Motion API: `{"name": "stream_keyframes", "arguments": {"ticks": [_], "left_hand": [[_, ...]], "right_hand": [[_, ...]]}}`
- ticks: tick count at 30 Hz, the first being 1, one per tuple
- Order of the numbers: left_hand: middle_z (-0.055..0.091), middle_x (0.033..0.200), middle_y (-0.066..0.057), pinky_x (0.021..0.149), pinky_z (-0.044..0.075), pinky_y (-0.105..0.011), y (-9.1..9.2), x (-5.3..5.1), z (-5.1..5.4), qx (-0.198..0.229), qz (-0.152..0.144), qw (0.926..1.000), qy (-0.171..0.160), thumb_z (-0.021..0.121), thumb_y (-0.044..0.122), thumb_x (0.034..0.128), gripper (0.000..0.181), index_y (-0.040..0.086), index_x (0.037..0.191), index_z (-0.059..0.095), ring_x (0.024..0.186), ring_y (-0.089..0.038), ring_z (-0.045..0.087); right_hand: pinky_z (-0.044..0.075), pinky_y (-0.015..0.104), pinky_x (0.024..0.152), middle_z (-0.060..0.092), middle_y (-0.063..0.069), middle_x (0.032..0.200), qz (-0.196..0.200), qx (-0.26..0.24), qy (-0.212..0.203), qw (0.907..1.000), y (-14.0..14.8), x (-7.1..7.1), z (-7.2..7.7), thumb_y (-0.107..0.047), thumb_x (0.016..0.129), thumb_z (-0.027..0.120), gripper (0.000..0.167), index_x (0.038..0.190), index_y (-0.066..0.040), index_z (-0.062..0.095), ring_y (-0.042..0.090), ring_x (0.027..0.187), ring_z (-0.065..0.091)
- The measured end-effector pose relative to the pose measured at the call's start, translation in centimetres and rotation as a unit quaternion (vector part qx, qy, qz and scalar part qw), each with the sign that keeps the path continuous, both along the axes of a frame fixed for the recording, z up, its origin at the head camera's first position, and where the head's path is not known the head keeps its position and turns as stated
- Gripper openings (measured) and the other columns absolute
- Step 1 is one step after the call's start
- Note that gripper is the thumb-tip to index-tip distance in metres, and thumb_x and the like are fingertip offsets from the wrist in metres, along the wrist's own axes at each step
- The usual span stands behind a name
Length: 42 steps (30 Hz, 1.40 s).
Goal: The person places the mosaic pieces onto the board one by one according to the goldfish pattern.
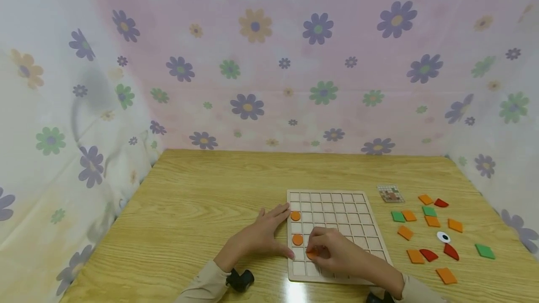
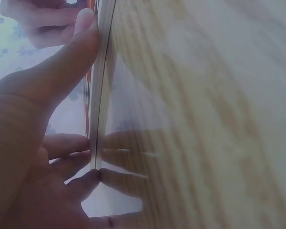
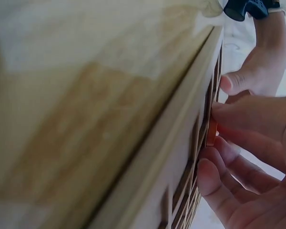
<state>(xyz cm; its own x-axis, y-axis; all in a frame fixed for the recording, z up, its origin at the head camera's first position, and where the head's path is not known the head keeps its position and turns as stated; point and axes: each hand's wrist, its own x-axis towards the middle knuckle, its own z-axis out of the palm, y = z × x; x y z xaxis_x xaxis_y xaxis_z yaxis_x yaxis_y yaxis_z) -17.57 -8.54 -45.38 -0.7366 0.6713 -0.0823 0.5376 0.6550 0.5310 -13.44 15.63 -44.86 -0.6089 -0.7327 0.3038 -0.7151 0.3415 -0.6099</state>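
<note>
Head: left grip [image 1: 262, 233] splayed, right grip [image 1: 339, 250] pinching orange disc [image 1: 311, 255].

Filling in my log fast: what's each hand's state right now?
Left hand: open, touching the left edge of the board.
Right hand: pinching an orange piece.

1. From the head, looks forward and down, from well back, over table [image 1: 202, 191], board [image 1: 330, 219], left hand [image 1: 262, 234], right hand [image 1: 340, 251] and cloth [image 1: 269, 81].
2. From the left wrist, looks closely along left hand, tipped sideways, past the board's edge.
3. From the right wrist, looks low across board at close range, also sideways.
4. Shares board and both hands across all three.
</note>
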Motion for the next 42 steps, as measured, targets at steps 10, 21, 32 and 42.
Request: {"name": "stream_keyframes", "arguments": {"ticks": [10,21,32,42], "left_hand": [[0.013,0.158,-0.002,0.112,0.007,-0.057,-0.2,0.2,0.1,0.0,0.002,1.0,-0.003,0.072,0.062,0.0687,0.108,0.009,0.151,0.025,0.144,-0.021,0.011],[0.014,0.157,-0.004,0.112,0.006,-0.057,0.1,0.1,0.0,0.005,-0.003,1.0,-0.005,0.072,0.061,0.0692,0.108,0.008,0.151,0.025,0.143,-0.022,0.012],[0.015,0.157,-0.004,0.112,0.006,-0.057,0.1,0.2,0.4,0.003,-0.005,1.0,-0.003,0.075,0.058,0.07,0.107,0.007,0.15,0.025,0.143,-0.024,0.012],[0.015,0.157,-0.005,0.111,0.005,-0.059,-0.1,0.1,0.1,0.013,-0.013,0.9998,0.004,0.074,0.059,0.07,0.108,0.006,0.15,0.025,0.143,-0.024,0.013]], "right_hand": [[0.046,0.014,0.056,0.059,-0.003,0.094,-0.015,0.025,0.002,0.9996,-0.2,0.6,0.1,-0.003,0.083,0.071,0.01,0.09,-0.011,0.073,-0.002,0.07,0.05],[0.044,0.014,0.051,0.058,-0.008,0.09,-0.034,0.025,-0.016,0.999,0.9,1.0,0.5,-0.002,0.084,0.069,0.015,0.092,-0.014,0.072,-0.004,0.063,0.046],[0.05,0.022,0.059,0.058,-0.006,0.095,-0.062,0.029,-0.012,0.9976,4.3,1.1,1.6,-0.007,0.086,0.069,0.011,0.093,-0.016,0.069,0.002,0.076,0.054],[0.044,0.019,0.052,0.057,-0.002,0.092,-0.106,0.026,-0.002,0.9941,8.0,1.4,2.3,-0.006,0.087,0.067,0.011,0.093,-0.015,0.067,0.003,0.073,0.05]]}}
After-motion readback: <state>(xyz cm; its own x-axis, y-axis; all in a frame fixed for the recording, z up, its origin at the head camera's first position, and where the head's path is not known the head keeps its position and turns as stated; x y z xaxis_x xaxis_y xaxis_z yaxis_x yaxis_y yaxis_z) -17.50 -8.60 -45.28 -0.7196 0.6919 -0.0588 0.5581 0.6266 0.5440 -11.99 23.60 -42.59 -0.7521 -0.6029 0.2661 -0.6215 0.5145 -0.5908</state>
